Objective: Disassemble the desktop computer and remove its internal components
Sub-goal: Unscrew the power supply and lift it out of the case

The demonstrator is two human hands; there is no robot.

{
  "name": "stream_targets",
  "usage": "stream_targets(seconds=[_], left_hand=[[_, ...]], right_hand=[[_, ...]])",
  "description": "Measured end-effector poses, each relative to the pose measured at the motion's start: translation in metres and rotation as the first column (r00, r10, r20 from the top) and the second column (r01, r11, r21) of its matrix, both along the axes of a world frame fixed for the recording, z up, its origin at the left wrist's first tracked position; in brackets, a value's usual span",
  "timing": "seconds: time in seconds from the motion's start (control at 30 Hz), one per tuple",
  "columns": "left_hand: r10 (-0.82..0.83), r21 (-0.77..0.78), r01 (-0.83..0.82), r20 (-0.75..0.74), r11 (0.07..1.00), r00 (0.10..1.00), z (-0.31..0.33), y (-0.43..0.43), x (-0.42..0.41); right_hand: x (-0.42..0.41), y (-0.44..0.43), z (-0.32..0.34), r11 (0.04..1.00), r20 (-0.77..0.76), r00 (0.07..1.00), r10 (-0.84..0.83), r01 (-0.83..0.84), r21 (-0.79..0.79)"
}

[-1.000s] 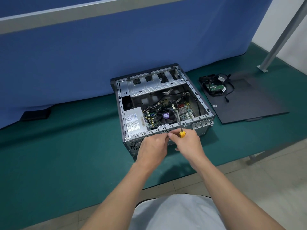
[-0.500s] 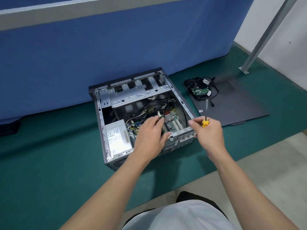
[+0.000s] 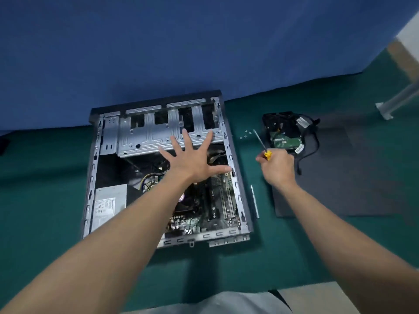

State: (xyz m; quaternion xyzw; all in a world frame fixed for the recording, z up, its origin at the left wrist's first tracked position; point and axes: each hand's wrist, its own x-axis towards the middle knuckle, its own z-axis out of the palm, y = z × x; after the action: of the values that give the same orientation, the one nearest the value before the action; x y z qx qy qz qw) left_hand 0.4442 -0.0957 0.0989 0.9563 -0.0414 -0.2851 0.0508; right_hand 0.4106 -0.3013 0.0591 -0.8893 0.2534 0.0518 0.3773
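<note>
Open grey metal desktop computer case (image 3: 242, 200) lies flat mid-scene on the green surface (image 3: 45, 200), w/ a blue partition (image 3: 204, 41) behind. Left hand (image 3: 192, 159) hovers over the case interior, fingers spread wide, holding nothing. Right hand (image 3: 280, 168), just right of the case, grips a yellow-handled screwdriver (image 3: 260, 141). Silver PSU box (image 3: 110, 200) sits near-left inside. HDD w/ green circuit board (image 3: 286, 141) rests on a dark grey side panel (image 3: 340, 177); small screws (image 3: 246, 133) lie left of it.
</note>
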Motion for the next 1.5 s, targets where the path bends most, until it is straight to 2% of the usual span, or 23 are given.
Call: stream_targets(seconds=[0.23, 0.37, 0.57, 0.67, 0.77, 0.9, 1.07, 1.2, 1.3, 1.4, 1.5], left_hand=[[-0.031, 0.082, 0.046, -0.177, 0.996, 0.984, 0.002, -0.003, 0.022], [-0.026, 0.088, 0.051, -0.260, 0.995, 0.965, 0.006, -0.005, 0.027], [-0.027, 0.148, 0.088, -0.373, 0.985, 0.927, 0.010, -0.011, 0.036], [-0.023, 0.156, 0.091, -0.392, 0.984, 0.920, 0.014, -0.013, 0.037], [-0.024, 0.140, 0.084, -0.384, 0.987, 0.923, 0.014, -0.012, 0.036], [-0.043, 0.095, 0.072, -0.284, 0.993, 0.958, 0.009, -0.008, 0.028], [-0.121, 0.002, 0.121, -0.033, 0.993, 0.992, 0.000, 0.015, 0.003], [-0.115, -0.184, 0.144, 0.162, 0.972, 0.980, -0.004, 0.050, -0.022], [-0.063, -0.311, 0.133, 0.225, 0.941, 0.972, -0.008, 0.079, -0.051], [-0.058, -0.316, 0.159, 0.304, 0.935, 0.951, -0.013, 0.118, -0.088], [-0.138, -0.212, 0.244, 0.416, 0.946, 0.899, -0.018, 0.160, -0.124]], right_hand=[[0.084, -0.004, -0.045, 0.972, -0.107, 0.978, 0.180, -0.194, -0.132], [0.104, 0.003, -0.065, 0.955, -0.169, 0.968, 0.185, -0.218, -0.200], [0.110, 0.005, -0.083, 0.909, -0.182, 0.956, 0.232, -0.279, -0.310], [0.111, 0.004, -0.082, 0.921, -0.180, 0.956, 0.231, -0.275, -0.277], [0.108, 0.000, -0.074, 0.958, -0.155, 0.974, 0.166, -0.196, -0.210], [0.093, -0.002, -0.059, 0.991, -0.107, 0.990, 0.087, -0.097, -0.087], [0.058, 0.007, -0.027, 0.999, 0.004, 0.999, 0.049, -0.049, 0.008], [0.018, 0.033, 0.009, 0.999, 0.086, 0.996, 0.019, -0.022, 0.043], [-0.018, 0.063, 0.034, 0.999, 0.109, 0.994, 0.024, -0.027, 0.028], [-0.054, 0.101, 0.053, 0.999, 0.101, 0.994, 0.041, -0.040, -0.012], [-0.089, 0.143, 0.062, 0.999, 0.094, 0.995, 0.040, -0.040, -0.008]])
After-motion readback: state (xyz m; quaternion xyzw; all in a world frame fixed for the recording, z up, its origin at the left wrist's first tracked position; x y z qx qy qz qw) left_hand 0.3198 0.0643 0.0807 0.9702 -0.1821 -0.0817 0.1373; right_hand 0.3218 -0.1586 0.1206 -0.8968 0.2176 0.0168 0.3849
